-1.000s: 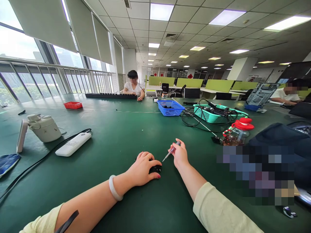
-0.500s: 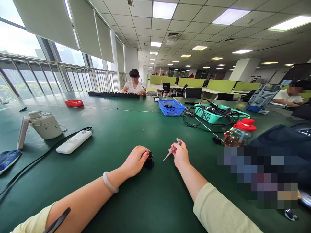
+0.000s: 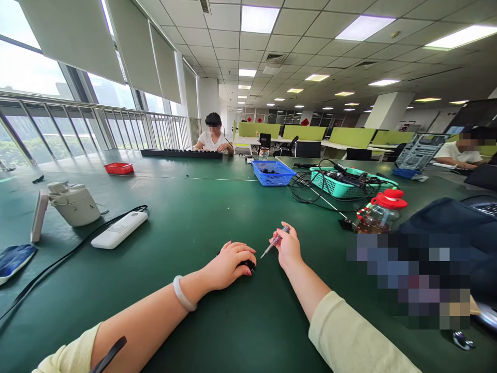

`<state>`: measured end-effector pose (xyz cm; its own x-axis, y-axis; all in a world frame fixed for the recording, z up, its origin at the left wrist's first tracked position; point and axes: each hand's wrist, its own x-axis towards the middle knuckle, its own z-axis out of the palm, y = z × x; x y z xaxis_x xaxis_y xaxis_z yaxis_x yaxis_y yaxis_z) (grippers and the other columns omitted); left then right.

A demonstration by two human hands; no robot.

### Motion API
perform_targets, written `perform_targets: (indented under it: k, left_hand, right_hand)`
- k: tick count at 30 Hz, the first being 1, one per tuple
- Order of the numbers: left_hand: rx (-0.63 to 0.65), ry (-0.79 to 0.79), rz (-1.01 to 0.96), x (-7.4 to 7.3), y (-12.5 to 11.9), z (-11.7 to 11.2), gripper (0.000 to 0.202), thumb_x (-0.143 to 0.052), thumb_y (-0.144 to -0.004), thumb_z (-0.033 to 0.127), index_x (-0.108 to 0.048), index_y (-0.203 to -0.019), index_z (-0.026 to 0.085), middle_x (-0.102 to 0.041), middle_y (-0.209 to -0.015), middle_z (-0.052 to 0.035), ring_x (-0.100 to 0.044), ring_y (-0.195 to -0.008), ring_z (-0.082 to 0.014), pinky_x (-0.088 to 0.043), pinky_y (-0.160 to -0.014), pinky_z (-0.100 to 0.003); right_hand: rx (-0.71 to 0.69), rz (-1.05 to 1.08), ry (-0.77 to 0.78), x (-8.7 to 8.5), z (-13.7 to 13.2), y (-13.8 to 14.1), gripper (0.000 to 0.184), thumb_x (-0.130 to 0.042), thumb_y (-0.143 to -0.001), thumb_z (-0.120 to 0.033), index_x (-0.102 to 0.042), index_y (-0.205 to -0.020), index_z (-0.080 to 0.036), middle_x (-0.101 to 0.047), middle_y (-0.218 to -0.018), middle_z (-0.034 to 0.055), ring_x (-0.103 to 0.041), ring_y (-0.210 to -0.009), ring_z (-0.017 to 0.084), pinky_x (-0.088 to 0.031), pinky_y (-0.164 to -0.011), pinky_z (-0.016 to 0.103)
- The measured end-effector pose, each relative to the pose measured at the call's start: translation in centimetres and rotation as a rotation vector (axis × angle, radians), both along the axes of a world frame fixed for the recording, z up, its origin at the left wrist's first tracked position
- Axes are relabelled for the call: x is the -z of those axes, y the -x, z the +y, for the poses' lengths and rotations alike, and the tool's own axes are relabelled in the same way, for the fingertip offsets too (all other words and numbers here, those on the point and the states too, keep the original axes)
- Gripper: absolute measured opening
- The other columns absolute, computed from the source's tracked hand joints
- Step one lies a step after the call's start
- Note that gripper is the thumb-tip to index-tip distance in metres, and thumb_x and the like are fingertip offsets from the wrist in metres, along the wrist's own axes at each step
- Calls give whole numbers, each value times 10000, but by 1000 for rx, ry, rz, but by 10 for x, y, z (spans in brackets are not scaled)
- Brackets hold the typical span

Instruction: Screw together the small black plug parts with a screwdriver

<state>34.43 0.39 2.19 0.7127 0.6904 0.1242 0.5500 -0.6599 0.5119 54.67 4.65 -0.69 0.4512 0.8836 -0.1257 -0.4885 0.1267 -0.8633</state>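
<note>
Head view: left hand clasps black part, right hand pinches screwdriver, open green table around

Head-worn view, forward-down over green table

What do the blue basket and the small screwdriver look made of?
Blue latticed basket: moulded plastic, probably, from its even colour and mesh walls. Slim screwdriver in the right hand: seemingly translucent plastic handle, grey metal shaft; too small for certainty.

Nothing could be read; faint print on the white power bank, left of the blue basket, was too small to make out
</note>
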Motion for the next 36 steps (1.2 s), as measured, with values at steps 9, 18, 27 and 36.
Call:
perform_targets:
  k: [9, 18, 27, 36]
  left_hand:
    - [-36, 51, 63, -4, -4, -7, 172, -490, -878, 140, -543, -993, 256, -645, -1237, -43, -504, -1256, -230, -91, -1111, -726]
    - [-187, 136, 91, -10, 50, -40, 161, -428, -895, 233, -523, -1023, 256, -634, -1246, -55, -523, -1239, -207, -62, -1142, -680]
    - [-802, -3, 62, -3, 219, -25, 376, -358, -882, 463, -565, -1106, 243, -692, -1152, -70, -646, -968, -242, -485, -901, -368]
    - [-1040, -195, 273, -19, 262, -22, 297, -386, -877, 410, -559, -1026, 220, -710, -950, -44, -616, -996, -243, -444, -919, -320]
  right_hand:
    - [5, 9, -14, 2, 0, -2, 453, -636, -588, -186, -519, -1023, -242, -539, -604, -92, -543, -534, 107, -509, -528, 249]
    - [-22, 17, -21, 2, -2, 1, 444, -650, -596, -192, -521, -1018, -246, -556, -613, -83, -548, -543, 112, -502, -513, 248]
    - [-11, 23, -23, 4, 0, 0, 436, -654, -593, -199, -517, -1003, -254, -544, -601, -90, -562, -541, 117, -496, -502, 247]
    - [-8, 19, -17, 3, -1, -1, 438, -656, -587, -204, -516, -998, -258, -537, -609, -94, -554, -527, 111, -510, -512, 259]
